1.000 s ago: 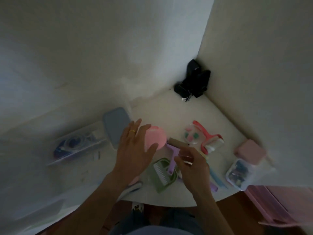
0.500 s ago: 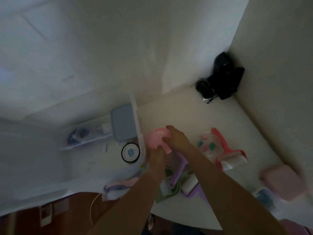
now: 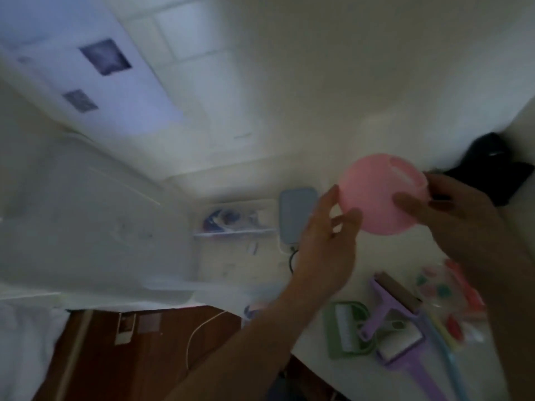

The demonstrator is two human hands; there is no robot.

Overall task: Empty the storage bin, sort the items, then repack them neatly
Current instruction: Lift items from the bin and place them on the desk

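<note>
Since half a second ago I have lifted the pink round case [image 3: 382, 195] off the table, and it now sits higher in my view, up in front of the wall, while my head has turned left so more of the clear storage bin [image 3: 162, 287] shows. My right hand [image 3: 460, 221] holds the case from its right side, thumb laid across its front and fingers curled behind it. My left hand [image 3: 324, 247] is at its lower left edge with fingers spread and fairly straight; the fingertips touch or nearly touch the rim, and the blur keeps me from saying which. So my hands are close together, one either side of the case. Below it, on the white table [image 3: 307, 337], lie a green dustpan with a small brush [image 3: 344, 328], a purple lint roller [image 3: 388, 316] with a brown roll partly over it, and a clear bag of small coloured pieces [image 3: 440, 296] further right. The bin stands to the left of the table; inside it I see a blue-grey lidded box [image 3: 295, 212] leaning at its right wall and a blurred blue and white item [image 3: 223, 218] beside that. A black object [image 3: 492, 172] sits in the far corner of the table.
</note>
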